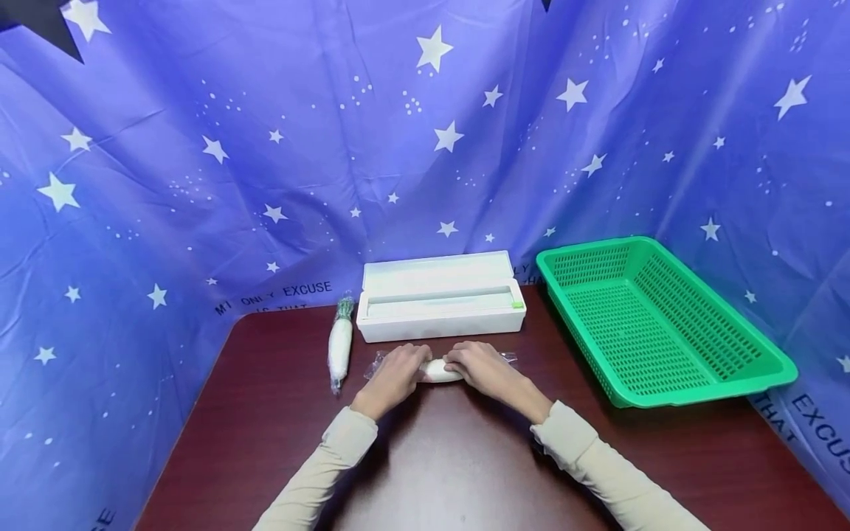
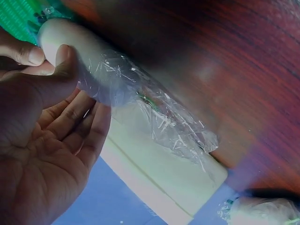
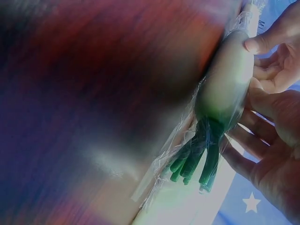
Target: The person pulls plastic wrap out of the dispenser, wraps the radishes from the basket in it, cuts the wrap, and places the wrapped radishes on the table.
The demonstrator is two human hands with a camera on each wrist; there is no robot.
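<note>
A white radish (image 1: 440, 371) with cut green stems (image 3: 199, 157) lies crosswise near the table's middle, wrapped in clear plastic film (image 2: 159, 117). My left hand (image 1: 398, 372) holds its tapered end, thumb on the near side and fingers behind. Around the stem end, my right hand (image 1: 488, 369) grips with its thumb in front. Loose film sticks out past both ends of the radish. Just behind the hands stands a long white box (image 1: 441, 324) with its lid raised and a roll inside. A second wrapped radish (image 1: 340, 348) lies left of the box.
To the right, a large green perforated basket (image 1: 637, 332) sits on the dark red table (image 1: 265, 413). A blue curtain with white stars (image 1: 319, 147) hangs behind and at both sides. The box has a small green piece (image 1: 516, 304) at its right end.
</note>
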